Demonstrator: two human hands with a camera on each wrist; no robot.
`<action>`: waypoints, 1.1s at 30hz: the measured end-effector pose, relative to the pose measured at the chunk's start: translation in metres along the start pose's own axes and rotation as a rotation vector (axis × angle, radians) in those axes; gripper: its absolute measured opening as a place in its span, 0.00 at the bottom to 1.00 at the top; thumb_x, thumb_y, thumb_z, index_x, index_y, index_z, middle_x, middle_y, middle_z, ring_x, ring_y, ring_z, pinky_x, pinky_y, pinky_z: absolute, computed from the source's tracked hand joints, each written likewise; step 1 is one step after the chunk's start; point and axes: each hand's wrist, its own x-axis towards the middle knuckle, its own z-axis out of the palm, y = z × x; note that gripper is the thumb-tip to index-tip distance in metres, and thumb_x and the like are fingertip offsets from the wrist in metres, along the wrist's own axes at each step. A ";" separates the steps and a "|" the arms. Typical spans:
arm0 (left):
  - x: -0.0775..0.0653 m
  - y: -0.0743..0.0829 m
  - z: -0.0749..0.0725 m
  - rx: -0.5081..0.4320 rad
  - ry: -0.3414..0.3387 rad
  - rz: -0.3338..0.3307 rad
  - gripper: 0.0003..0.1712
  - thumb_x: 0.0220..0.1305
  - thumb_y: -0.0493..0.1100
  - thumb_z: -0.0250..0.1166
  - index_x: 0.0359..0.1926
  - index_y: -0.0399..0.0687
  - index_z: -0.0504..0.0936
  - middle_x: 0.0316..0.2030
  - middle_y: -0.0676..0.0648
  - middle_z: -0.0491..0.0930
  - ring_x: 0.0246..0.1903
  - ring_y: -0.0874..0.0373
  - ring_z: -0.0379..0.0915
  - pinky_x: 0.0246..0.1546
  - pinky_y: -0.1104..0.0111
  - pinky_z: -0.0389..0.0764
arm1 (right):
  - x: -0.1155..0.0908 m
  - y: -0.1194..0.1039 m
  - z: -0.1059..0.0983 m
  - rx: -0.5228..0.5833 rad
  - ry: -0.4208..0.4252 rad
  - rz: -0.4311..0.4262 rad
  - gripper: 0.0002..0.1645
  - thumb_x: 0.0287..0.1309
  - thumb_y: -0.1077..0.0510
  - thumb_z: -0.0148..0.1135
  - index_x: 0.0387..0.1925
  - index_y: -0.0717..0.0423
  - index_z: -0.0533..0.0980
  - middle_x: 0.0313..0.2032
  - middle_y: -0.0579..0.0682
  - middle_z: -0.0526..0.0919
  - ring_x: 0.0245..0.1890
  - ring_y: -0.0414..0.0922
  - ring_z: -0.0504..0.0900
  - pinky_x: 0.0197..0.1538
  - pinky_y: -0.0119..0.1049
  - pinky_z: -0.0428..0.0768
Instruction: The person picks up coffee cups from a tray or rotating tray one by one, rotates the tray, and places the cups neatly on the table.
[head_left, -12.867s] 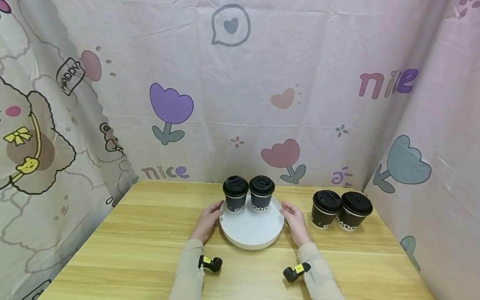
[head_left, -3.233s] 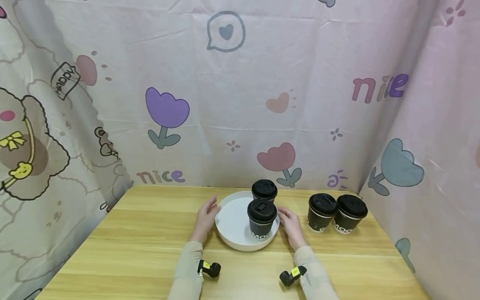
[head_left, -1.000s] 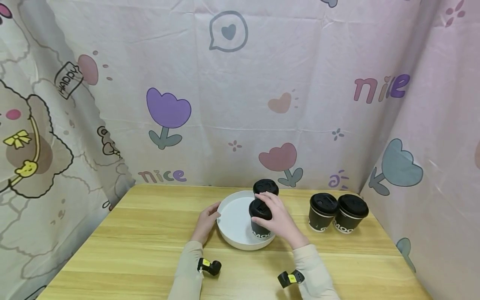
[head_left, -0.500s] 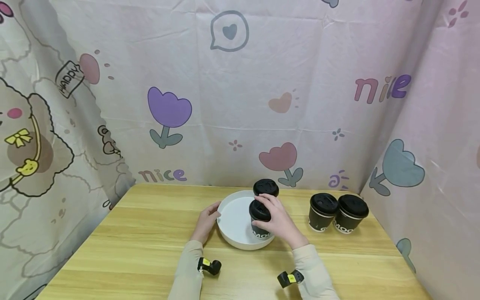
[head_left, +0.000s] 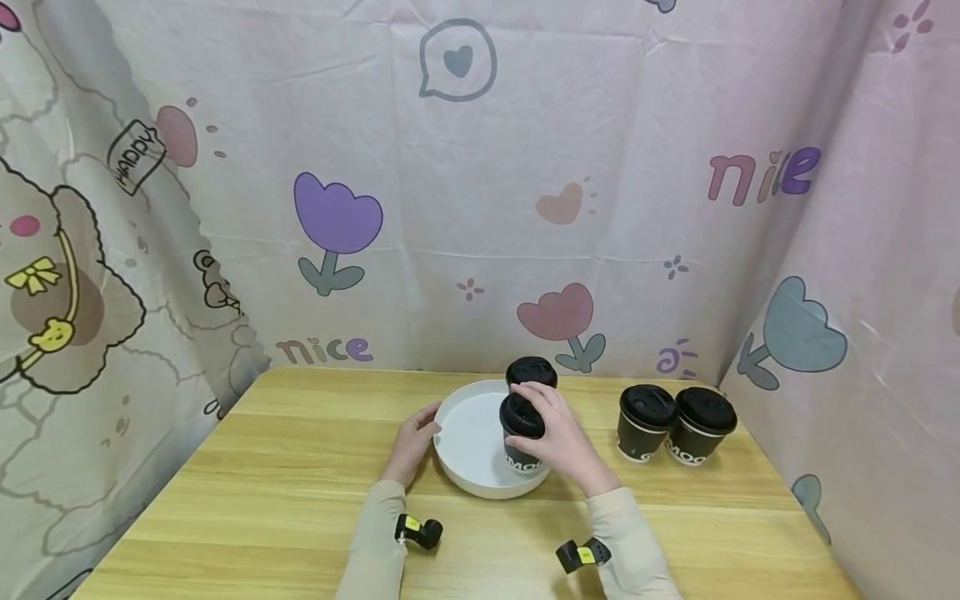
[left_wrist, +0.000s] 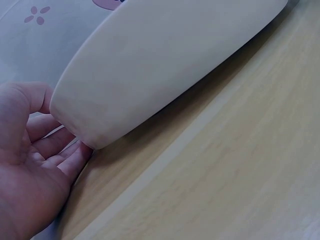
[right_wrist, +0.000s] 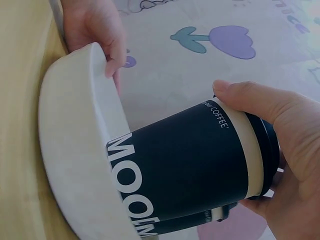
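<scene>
A round white tray with a low rim is on the wooden table. My left hand grips its left edge, thumb at the rim and fingers below, as the left wrist view also shows. My right hand holds a black lidded paper coffee cup near its top, thumb on one side and fingers round the other. That cup stands upright over the tray's right part, its base hidden by the tray wall in the right wrist view. Behind it is a second black lidded cup, mostly covered by my right hand and the front cup.
Two more black lidded coffee cups stand side by side at the table's right. A printed cloth hangs behind the table and along both sides. Each sleeve carries a small black wrist camera.
Two cups stood side by side at the tray's back; later, one stood before the other at its right. My right hand went from the rim to the front cup, which has since shifted slightly backward.
</scene>
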 end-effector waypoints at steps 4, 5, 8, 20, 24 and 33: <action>0.002 -0.001 0.000 0.000 0.000 0.000 0.30 0.62 0.32 0.53 0.67 0.37 0.69 0.66 0.36 0.69 0.67 0.43 0.65 0.68 0.53 0.68 | 0.000 -0.004 -0.009 0.002 0.028 0.000 0.45 0.43 0.53 0.78 0.65 0.48 0.70 0.65 0.54 0.70 0.67 0.55 0.67 0.67 0.57 0.71; 0.002 -0.001 0.000 -0.001 0.001 -0.002 0.30 0.62 0.32 0.53 0.67 0.37 0.69 0.66 0.36 0.69 0.67 0.43 0.65 0.68 0.53 0.68 | 0.000 -0.005 -0.011 -0.005 0.038 -0.006 0.45 0.43 0.52 0.78 0.65 0.48 0.70 0.65 0.54 0.70 0.66 0.55 0.68 0.66 0.57 0.71; 0.001 0.000 0.001 0.003 0.000 -0.003 0.30 0.62 0.33 0.53 0.67 0.37 0.69 0.66 0.36 0.69 0.67 0.43 0.64 0.68 0.53 0.67 | -0.001 -0.008 -0.021 -0.001 0.062 -0.015 0.45 0.43 0.52 0.78 0.65 0.47 0.71 0.65 0.55 0.71 0.66 0.57 0.68 0.65 0.59 0.71; 0.002 -0.003 0.000 0.018 0.000 0.005 0.30 0.63 0.33 0.52 0.67 0.36 0.68 0.67 0.35 0.68 0.68 0.42 0.63 0.69 0.52 0.66 | -0.007 -0.012 -0.054 0.004 0.070 0.036 0.45 0.45 0.51 0.77 0.66 0.47 0.70 0.67 0.53 0.69 0.68 0.54 0.65 0.67 0.58 0.69; 0.003 -0.006 0.000 0.018 -0.004 0.021 0.30 0.61 0.33 0.53 0.67 0.37 0.69 0.66 0.35 0.70 0.67 0.42 0.64 0.69 0.53 0.67 | -0.009 -0.008 -0.062 -0.020 0.086 0.034 0.45 0.45 0.51 0.77 0.66 0.45 0.69 0.66 0.53 0.69 0.67 0.54 0.66 0.67 0.60 0.68; 0.001 -0.006 -0.001 0.036 0.001 0.060 0.29 0.61 0.35 0.54 0.65 0.36 0.70 0.64 0.35 0.72 0.65 0.41 0.66 0.65 0.54 0.72 | -0.019 0.006 -0.076 -0.071 0.109 0.060 0.46 0.44 0.53 0.78 0.66 0.46 0.69 0.66 0.55 0.70 0.66 0.56 0.66 0.65 0.62 0.68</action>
